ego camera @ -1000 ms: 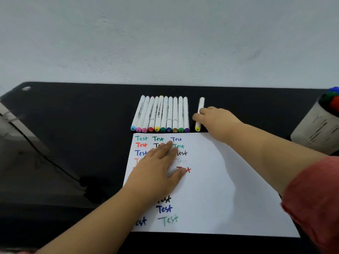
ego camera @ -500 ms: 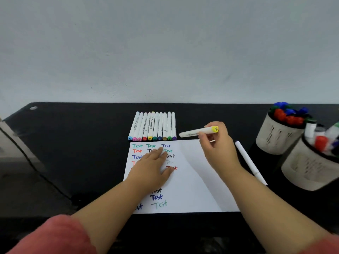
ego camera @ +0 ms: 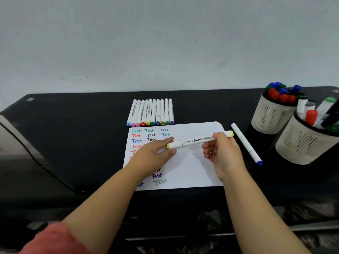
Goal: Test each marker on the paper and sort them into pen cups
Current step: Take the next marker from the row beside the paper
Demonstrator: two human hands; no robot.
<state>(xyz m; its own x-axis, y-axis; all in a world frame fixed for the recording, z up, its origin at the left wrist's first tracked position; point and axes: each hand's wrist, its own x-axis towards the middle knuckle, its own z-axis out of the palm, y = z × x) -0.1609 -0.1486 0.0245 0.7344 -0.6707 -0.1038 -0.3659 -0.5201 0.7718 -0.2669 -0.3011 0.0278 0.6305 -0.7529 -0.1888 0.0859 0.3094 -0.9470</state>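
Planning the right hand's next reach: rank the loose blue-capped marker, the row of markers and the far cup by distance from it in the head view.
From the right hand:
1. Loose blue-capped marker, just right.
2. Row of markers, beyond the paper, left.
3. Far cup, back right.

White marker (ego camera: 200, 141), yellow ends; white paper (ego camera: 192, 167); possibly beige cups (ego camera: 267, 118).
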